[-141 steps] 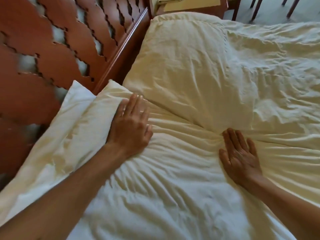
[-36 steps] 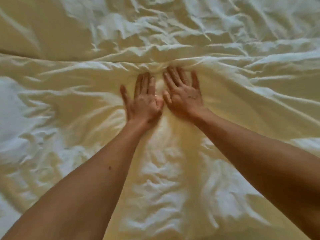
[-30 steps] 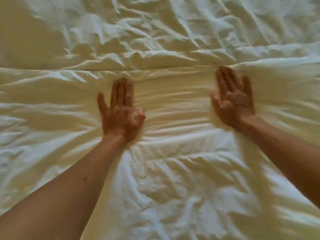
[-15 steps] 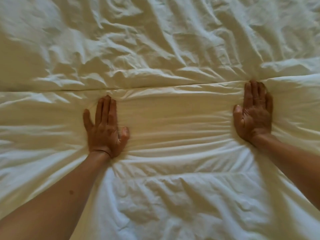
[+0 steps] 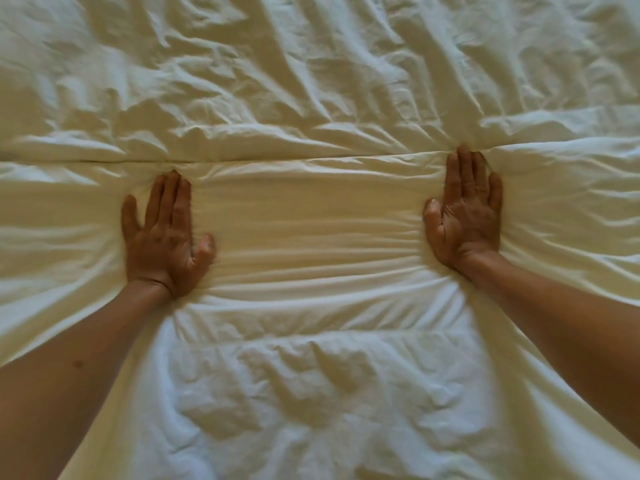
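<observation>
Both flat palms, left hand (image 5: 162,240) and right hand (image 5: 465,216), have slid wide apart (fingers straight), smoothing the crumpled cream cotton duvet (image 5: 311,237).

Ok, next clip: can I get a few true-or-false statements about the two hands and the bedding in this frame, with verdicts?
1. The left hand and the right hand lie flat on the cream bedding, fingers straight. True.
2. The two hands touch each other. False: they are wide apart, with a stretch of cloth between them.
3. The right hand grips a bunch of cloth. False: it presses flat and holds nothing.
4. A long fold line runs across the bedding by the fingertips of both hands. True.
5. Beyond the fold line the bedding is heavily crumpled. True.
</observation>
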Demonstrator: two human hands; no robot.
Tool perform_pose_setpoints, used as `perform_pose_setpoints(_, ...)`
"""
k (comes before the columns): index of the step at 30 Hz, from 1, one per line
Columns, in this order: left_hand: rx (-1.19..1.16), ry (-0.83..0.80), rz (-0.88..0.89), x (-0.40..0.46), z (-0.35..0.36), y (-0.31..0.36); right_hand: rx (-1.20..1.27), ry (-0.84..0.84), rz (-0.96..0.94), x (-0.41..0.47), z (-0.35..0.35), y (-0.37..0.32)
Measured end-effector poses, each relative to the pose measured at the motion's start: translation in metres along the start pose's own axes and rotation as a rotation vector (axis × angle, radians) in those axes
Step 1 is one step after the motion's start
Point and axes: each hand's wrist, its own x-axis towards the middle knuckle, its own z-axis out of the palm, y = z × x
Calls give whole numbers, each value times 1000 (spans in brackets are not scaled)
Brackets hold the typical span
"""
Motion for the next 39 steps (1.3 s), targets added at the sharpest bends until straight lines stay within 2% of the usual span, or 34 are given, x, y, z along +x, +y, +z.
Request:
perform_pose_setpoints(4,103,-55,-73,5,-14,9,-18,-14,-34,6,-1,0)
perform_pose_setpoints(5,112,-68,-153,6,-19,19,-20,-31,-46,9,-3,1)
perform_pose_setpoints(7,49,-101,-429,9,-28,55,-5,-58,-77,15,-8,3)
perform_pose_setpoints(9,-81,-97,-651,13,-35,123,23,-100,-139,18,-17,7)
perform_pose_setpoints(11,-142,-62,-570,14,-37,222,35,-161,-270,15,-31,26)
perform_pose_setpoints(14,-163,-43,-267,5,-33,376,-39,-202,-500,-1,-53,90)
perform_pose_setpoints(17,-135,-66,-61,2,-25,457,-83,-121,-490,-4,-66,200)
perform_pose_setpoints(20,-110,-48,-67,12,-10,465,-53,-74,-232,2,-67,322)
perform_pose_setpoints(23,-101,-8,-72,15,0,464,-27,-76,-119,6,-58,373)
perform_pose_setpoints(30,-103,-1,-70,23,0,462,37,-73,-124,14,-53,374)
perform_pose_setpoints(39,-93,32,16,65,11,452,-2,-68,-220,59,-48,386)
